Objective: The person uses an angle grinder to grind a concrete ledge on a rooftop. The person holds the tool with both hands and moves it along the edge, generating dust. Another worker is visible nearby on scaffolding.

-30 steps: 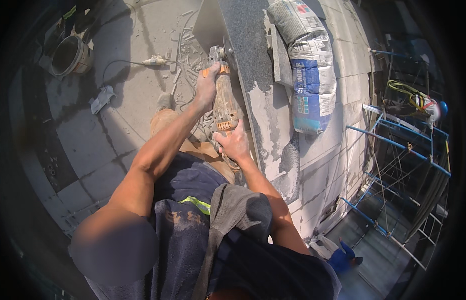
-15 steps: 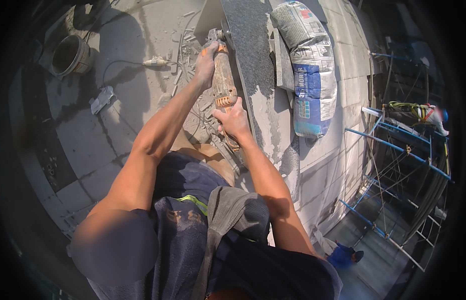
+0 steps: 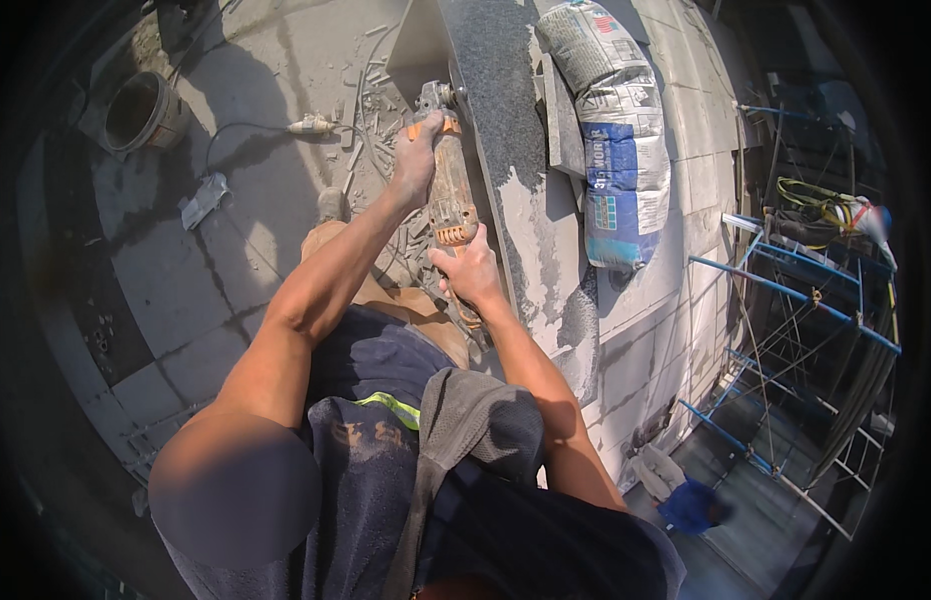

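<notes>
Looks to me like the edge-grinding step: the angle grinder (image 3: pixel 451 190) sits just left of the grey stone slab (image 3: pixel 516 120), its head at the far end. Left hand (image 3: pixel 416 165) is wrapped round the front, right hand (image 3: pixel 472 268) grips the rear. Can't tell if the disc touches. Next pass calls for a firm two-handed hold, imo.

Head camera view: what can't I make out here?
Head view: grinder casing beneath the left hand and right hand, covered by their grips.
Head view: far end of the stone slab, cut off by the top edge.
Head view: contents of the bucket, too dark.
Head view: hands of the person in blue, blurred, too small.
</notes>
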Motion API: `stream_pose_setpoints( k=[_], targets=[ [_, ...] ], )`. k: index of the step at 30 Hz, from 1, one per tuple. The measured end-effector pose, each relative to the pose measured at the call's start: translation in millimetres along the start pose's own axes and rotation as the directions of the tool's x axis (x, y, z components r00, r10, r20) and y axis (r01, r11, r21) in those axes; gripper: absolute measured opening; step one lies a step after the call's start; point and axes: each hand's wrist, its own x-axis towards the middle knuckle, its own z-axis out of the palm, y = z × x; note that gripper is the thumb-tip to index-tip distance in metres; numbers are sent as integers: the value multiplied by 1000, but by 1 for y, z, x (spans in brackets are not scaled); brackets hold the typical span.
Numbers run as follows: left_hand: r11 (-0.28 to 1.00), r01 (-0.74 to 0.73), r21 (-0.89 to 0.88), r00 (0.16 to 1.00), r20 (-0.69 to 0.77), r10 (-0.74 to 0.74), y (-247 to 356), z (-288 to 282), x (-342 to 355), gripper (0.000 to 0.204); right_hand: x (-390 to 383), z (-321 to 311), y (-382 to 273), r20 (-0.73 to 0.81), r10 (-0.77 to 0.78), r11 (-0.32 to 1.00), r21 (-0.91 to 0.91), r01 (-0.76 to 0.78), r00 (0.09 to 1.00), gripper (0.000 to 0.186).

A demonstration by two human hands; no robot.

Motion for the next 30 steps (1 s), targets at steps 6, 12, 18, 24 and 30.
stream_pose_setpoints(
  k=[6,12,18,24,30],
  targets=[
    [1000,3,-25,1000,-19,-4,-9,-1,-13,37,-11,3,19,-16,-40,999,-33,40,999,63],
    [1000,6,-10,1000,17,-6,-4,-3,-5,39,-1,5,16,-10,-46,999,6,46,999,65],
    [999,-39,17,999,0,39,12,0,24,37,30,6,-5,-29,-44,997,-61,42,999,66],
    [998,21,-62,1000,2,-20,16,-2,59,35,55,8,-22,-30,-23,998,-55,22,999,63],
    [999,24,-27,999,36,-23,13,-3,35,36,34,6,-10,-27,-22,1000,-17,21,999,66]
  ],
)
